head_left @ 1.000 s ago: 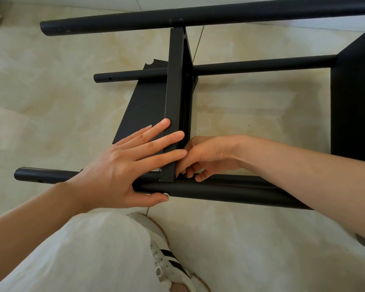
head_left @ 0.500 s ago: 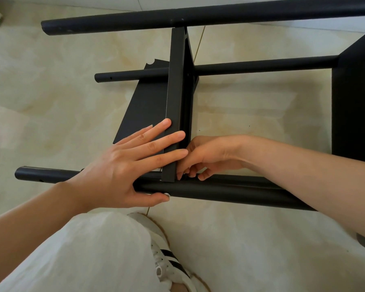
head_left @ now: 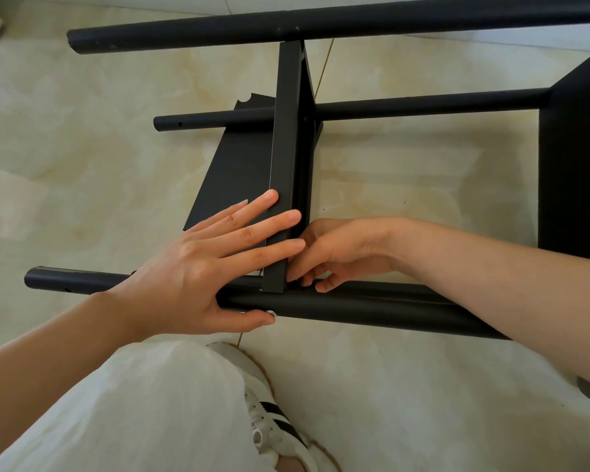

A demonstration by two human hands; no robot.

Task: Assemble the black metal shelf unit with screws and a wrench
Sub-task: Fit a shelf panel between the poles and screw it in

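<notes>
1. Left hand [head_left: 198, 270] grip: released, fingers straight and flat across the edge of the shelf panel [head_left: 285, 172], thumb under the near pole [head_left: 355, 306]. It presses the panel; nothing is pinched.
2. Right hand [head_left: 341, 252] grip: fingers curled down at the joint where the panel meets the near pole, on the panel's right side. Fingertips are bunched at the corner; whether they pinch a screw or a tool there I cannot tell, since the spot is hidden by the fingers and the panel edge.
3. Shelf unit lies on its side on the tiled floor [head_left: 82, 148]. Three round black poles run left-right: far pole [head_left: 321, 23] at the top, middle pole [head_left: 423, 102] lower down, near pole closest to the body.
4. Shelf panel stands on edge, spanning from the near pole up to the far pole, crossing in front of the middle pole.
5. Second black panel [head_left: 576, 158] sits at the right edge of frame, and the middle pole ends against it.
6. Small holes show near the left ends of the middle and near poles.
7. White trouser leg [head_left: 123, 413] and a white sneaker with black stripes [head_left: 276, 424] fill the bottom of the view, just beside the near pole.
</notes>
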